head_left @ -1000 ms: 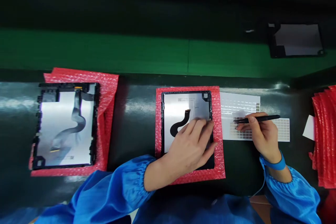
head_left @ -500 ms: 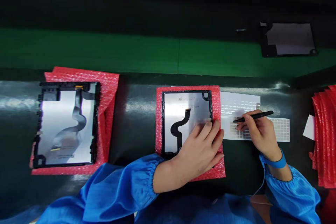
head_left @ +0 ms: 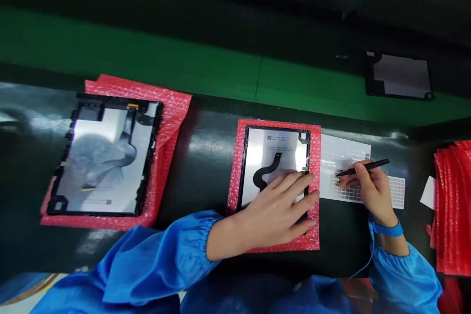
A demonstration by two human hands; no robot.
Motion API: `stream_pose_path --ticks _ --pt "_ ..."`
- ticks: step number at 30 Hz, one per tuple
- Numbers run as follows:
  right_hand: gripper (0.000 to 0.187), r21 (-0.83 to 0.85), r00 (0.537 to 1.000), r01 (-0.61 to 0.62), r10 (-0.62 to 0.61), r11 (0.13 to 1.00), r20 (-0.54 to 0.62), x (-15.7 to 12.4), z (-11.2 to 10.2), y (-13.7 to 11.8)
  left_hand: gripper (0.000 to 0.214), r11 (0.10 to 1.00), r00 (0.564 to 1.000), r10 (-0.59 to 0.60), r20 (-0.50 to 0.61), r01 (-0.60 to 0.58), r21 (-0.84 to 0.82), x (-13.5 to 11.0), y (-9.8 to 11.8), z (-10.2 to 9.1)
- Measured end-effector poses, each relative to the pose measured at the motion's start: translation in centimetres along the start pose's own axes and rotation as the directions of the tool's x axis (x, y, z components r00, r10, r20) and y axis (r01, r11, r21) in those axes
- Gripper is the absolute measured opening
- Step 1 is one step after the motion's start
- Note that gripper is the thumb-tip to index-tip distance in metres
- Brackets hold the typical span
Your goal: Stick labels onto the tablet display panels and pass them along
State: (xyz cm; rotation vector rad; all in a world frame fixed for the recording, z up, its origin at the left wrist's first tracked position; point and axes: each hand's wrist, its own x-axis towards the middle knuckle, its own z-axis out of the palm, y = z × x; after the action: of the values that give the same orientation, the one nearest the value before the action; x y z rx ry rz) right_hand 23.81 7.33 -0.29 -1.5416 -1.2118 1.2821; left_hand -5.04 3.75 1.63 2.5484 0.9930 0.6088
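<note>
My left hand lies flat with fingers apart over the lower right of a tablet screen panel, covering part of it. That panel is face down, with a black frame, a silvery back and a curved black ribbon cable. Under it is a red bubble-wrap bag. My right hand grips a slim black pen-shaped tool, its narrow tip pointing left over a sticker sheet with a grid of small labels. A second white sheet lies partly beneath. A blue wrist strap circles my right wrist.
On the left, another screen panel rests on red bubble-wrap bags. A dark-framed panel sits at the back right. Several red bags are stacked at the right edge, beside a white card.
The camera view has tilted and shifted. My left fingers have spread wider on the panel. My right hand still holds the black tool over the sticker sheet.
</note>
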Motion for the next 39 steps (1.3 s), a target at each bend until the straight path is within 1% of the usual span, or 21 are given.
stream_pose_path --ticks 2,3,5,7,9,12,15,17,19,20,22,24,27,29,31,32,34,39 --pt "0.039 0.031 1.000 0.000 0.000 1.000 -0.013 0.1 -0.1 0.0 0.033 0.996 0.990 -0.037 -0.136 0.025 -0.088 -1.1 -1.4 -0.9" --pt "0.039 0.036 1.000 0.002 -0.001 0.999 -0.022 0.2 -0.1 -0.1 0.028 0.992 0.975 -0.079 -0.206 0.056 -0.111 -1.8 -2.2 -1.3" --pt "0.039 0.016 0.999 0.007 -0.006 1.000 -0.037 0.2 0.0 -0.1 0.024 0.980 0.927 -0.188 -0.326 0.157 -0.118 -3.0 -3.9 -2.0" --pt "0.040 -0.030 0.999 0.010 -0.011 1.000 -0.042 0.2 0.1 -0.2 0.021 0.952 0.867 -0.305 -0.393 0.293 -0.093 -4.3 -5.5 -2.3" --pt "0.041 -0.075 0.999 0.011 -0.013 0.997 -0.037 0.2 0.2 -0.2 0.021 0.898 0.811 -0.424 -0.402 0.435 -0.069 -5.3 -6.6 -2.4" --pt "0.043 -0.114 1.000 0.006 -0.009 0.993 -0.023 0.4 0.2 -0.4 0.034 0.795 0.740 -0.592 -0.319 0.602 -0.076 -6.2 -7.2 -2.5" --pt "0.043 -0.100 1.000 -0.010 0.008 0.995 -0.020 0.7 0.0 -0.6 0.043 0.720 0.684 -0.690 -0.236 0.683 -0.125 -6.3 -7.2 -2.9" --pt "0.042 -0.065 1.000 -0.022 0.021 0.998 -0.020 0.9 -0.1 -1.1 0.044 0.697 0.665 -0.716 -0.215 0.699 -0.159 -6.3 -7.2 -3.2" --pt "0.041 -0.026 0.999 -0.023 0.022 0.999 -0.025 0.9 0.4 -1.9 0.043 0.696 0.664 -0.718 -0.208 0.695 -0.183 -6.3 -7.2 -3.3" --pt "0.040 -0.012 1.000 -0.016 0.016 1.000 -0.023 0.9 1.0 -2.5 0.042 0.704 0.671 -0.710 -0.213 0.684 -0.191 -6.4 -7.2 -3.3" --pt "0.038 0.007 1.000 0.015 -0.015 1.000 -0.002 1.0 2.9 -3.9 0.038 0.732 0.691 -0.681 -0.242 0.651 -0.199 -6.5 -7.2 -3.0" --pt "0.034 0.014 0.997 0.057 -0.057 0.998 0.051 1.3 5.8 -5.4 0.035 0.760 0.707 -0.650 -0.279 0.618 -0.203 -6.6 -7.1 -2.7" --pt "0.034 0.008 0.986 0.083 -0.083 0.997 0.146 1.8 11.0 -7.1 0.030 0.788 0.719 -0.615 -0.323 0.575 -0.220 -6.7 -7.1 -2.2" --pt "0.037 0.004 0.978 0.072 -0.071 0.997 0.195 2.3 14.1 -7.4 0.026 0.810 0.731 -0.586 -0.350 0.541 -0.225 -6.7 -7.0 -2.1" --pt "0.039 -0.002 0.973 0.064 -0.062 0.998 0.223 2.7 16.4 -7.2 0.022 0.835 0.749 -0.549 -0.370 0.508 -0.212 -6.7 -6.8 -2.0" --pt "0.039 -0.013 0.971 0.064 -0.059 0.998 0.232 2.9 17.1 -7.0 0.021 0.847 0.759 -0.531 -0.378 0.493 -0.200 -6.8 -6.8 -1.9" --pt "0.039 -0.039 0.968 0.066 -0.055 0.997 0.245 3.2 18.0 -6.4 0.020 0.860 0.771 -0.507 -0.384 0.478 -0.176 -6.7 -6.7 -1.9" --pt "0.037 -0.077 0.963 0.058 -0.035 0.995 0.266 3.5 18.2 -5.6 0.020 0.860 0.774 -0.508 -0.377 0.480 -0.174 -6.7 -6.6 -1.9"
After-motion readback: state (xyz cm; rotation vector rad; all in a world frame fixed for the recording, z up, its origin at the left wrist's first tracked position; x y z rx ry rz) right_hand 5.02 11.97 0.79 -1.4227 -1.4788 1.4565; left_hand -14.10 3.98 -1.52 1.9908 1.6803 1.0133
